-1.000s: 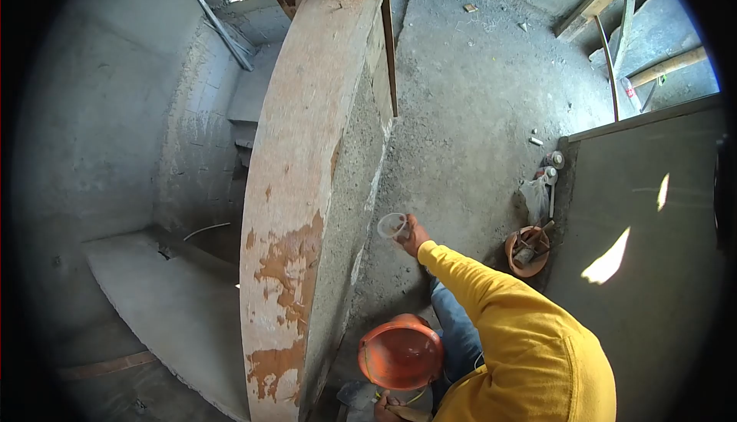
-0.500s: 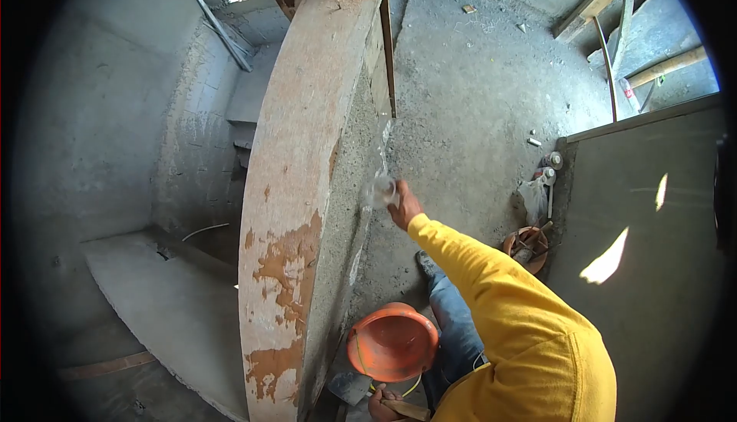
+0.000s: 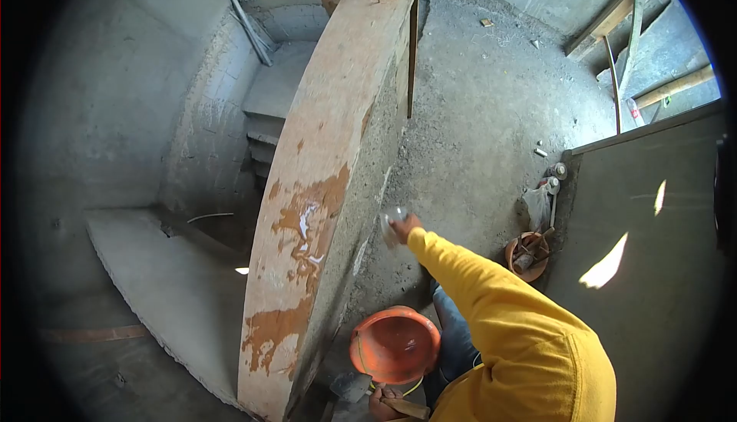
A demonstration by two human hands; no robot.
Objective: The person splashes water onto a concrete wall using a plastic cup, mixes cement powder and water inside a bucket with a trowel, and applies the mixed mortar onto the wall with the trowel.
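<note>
Clear cup: blurred, in your right hand, near the right edge of the long ledge and apart from it.
Right hand: your fingers curl around the cup's side.
Left hand: your fingers close around the wooden handle of a trowel; its blade is near the rim of the orange basin.
Ledge top: brown patches and white glints toward its near end.

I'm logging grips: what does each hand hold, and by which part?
The right hand holds a clear cup by its side; the left hand grips a wooden-handled tool, apparently by the handle.
</note>
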